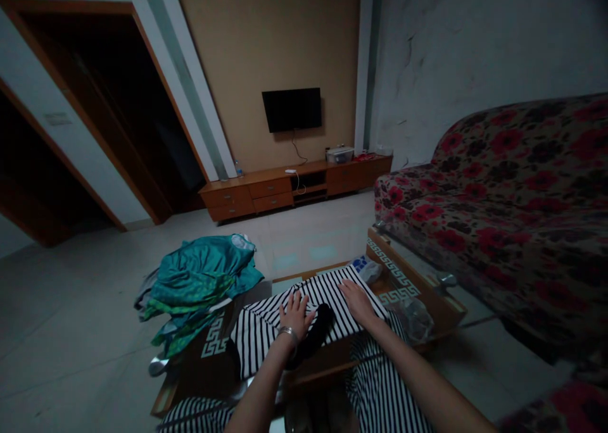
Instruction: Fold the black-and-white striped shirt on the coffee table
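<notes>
A black-and-white striped garment (pixel 266 322) with a black part lies spread across the coffee table (pixel 202 373) in front of me. My left hand (pixel 295 318) rests flat on its middle, fingers spread, with a bracelet at the wrist. Flat on the cloth towards its right end lies my right hand (pixel 356 299), fingers stretched out. Neither hand grips the fabric. To the left, a heap of teal and green clothes (pixel 204 271) sits on the table's left end and hangs over its edge.
Plastic bags (pixel 415 319) lie at the table's right end. A floral sofa (pixel 475 211) stands along the right wall. Across the tiled floor is a low wooden TV cabinet (pixel 270 192), below a wall-mounted television (pixel 292 110). Dark doorways open at left.
</notes>
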### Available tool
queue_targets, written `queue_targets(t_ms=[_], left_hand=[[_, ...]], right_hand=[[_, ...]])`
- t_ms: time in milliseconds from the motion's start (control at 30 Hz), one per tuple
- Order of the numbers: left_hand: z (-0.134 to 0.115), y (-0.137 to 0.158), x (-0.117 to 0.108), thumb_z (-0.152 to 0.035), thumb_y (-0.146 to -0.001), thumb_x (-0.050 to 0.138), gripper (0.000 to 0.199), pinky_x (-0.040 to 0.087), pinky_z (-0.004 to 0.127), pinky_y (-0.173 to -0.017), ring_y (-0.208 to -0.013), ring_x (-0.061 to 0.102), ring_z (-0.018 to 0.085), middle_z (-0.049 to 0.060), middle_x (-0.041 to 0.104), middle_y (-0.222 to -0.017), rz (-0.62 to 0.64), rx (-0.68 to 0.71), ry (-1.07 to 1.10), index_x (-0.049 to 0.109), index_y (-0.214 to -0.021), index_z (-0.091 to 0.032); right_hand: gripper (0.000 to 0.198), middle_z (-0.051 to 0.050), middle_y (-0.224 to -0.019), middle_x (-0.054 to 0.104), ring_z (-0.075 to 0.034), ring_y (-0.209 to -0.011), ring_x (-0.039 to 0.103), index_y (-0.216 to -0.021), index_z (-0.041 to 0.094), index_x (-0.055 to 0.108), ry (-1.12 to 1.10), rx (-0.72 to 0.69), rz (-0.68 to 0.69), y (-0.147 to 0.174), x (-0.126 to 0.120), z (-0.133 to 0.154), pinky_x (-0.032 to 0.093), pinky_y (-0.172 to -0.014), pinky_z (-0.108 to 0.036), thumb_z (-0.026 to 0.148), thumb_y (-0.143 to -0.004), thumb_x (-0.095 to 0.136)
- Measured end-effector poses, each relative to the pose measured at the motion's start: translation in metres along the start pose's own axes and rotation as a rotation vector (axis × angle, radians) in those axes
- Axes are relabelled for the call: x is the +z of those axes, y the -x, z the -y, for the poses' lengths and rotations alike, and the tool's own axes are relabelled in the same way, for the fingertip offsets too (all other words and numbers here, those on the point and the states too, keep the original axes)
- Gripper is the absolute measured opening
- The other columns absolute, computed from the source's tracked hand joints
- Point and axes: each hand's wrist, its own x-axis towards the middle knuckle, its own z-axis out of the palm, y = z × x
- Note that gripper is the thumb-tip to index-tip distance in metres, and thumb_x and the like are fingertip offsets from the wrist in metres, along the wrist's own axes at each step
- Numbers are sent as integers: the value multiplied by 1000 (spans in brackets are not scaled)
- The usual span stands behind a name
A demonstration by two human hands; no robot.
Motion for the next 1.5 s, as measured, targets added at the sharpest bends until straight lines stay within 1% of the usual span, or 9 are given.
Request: queue_targets(t_ms=[200,400,467,633,833,967,1133,1333,1500], left_hand=[[-8,4,-17,-45,-88,41,57,21,60,-109,-142,17,28,4,20,-155,-1,-32,47,36,-143,-28],[-35,0,-21,-25,-91,35,50,27,45,-111,-140,25,22,11,31,-151,-214,-185,31,42,-139,-14],[-38,-4,-16,-22,-91,33,50,27,43,-112,-140,25,22,12,30,-151,-212,-217,24,42,-139,-11],[-32,-9,3,-29,-91,35,56,24,47,-113,-143,18,25,13,19,-155,-178,-266,31,36,-143,-10],[-29,-9,13,-34,-91,34,57,18,48,-115,-144,14,24,9,15,-156,-202,-263,38,34,-144,-11],[-27,-9,15,-37,-92,32,56,17,50,-115,-144,13,25,8,15,-156,-205,-249,71,37,-143,-14],[-25,-6,15,-48,-93,28,62,17,51,-115,-144,12,25,8,15,-156,-191,-246,116,37,-143,-14],[-26,1,11,-55,-91,29,68,16,52,-115,-144,12,27,10,17,-155,-183,-240,147,35,-144,-12],[-23,4,8,-53,-90,35,66,15,51,-116,-144,13,26,10,19,-155,-207,-228,223,36,-143,-13]], right_hand=[[40,-11,-120,62,-20,-116,52,-110,16,67,-155,20,-120,1,-13,18,37,-104,-38,12,-87,35],[33,-8,-109,64,-20,-106,54,-108,20,66,-312,-206,-61,17,-31,63,43,-94,-36,13,-88,40],[36,-9,-110,64,-20,-108,53,-111,19,64,-243,-98,-49,17,-36,58,41,-96,-35,13,-89,36],[37,-20,-113,59,-30,-111,51,-119,10,58,185,506,-17,6,-53,12,41,-91,-41,24,-90,41],[46,-23,-113,58,-33,-109,54,-108,9,59,339,628,126,7,-58,-4,43,-86,-45,47,-83,54],[45,-20,-108,63,-32,-104,60,-111,11,58,166,649,277,-2,-57,-11,44,-86,-42,43,-80,58],[35,-24,-118,59,-34,-117,52,-106,7,62,-77,609,262,-18,-53,-20,37,-100,-41,26,-76,59],[36,-17,-106,68,-24,-98,65,-104,8,65,-311,609,366,-16,-57,-27,49,-86,-32,32,-80,52],[33,-17,-98,70,-25,-91,67,-96,13,66,-854,657,531,-15,-73,-24,51,-81,-38,39,-82,51]])
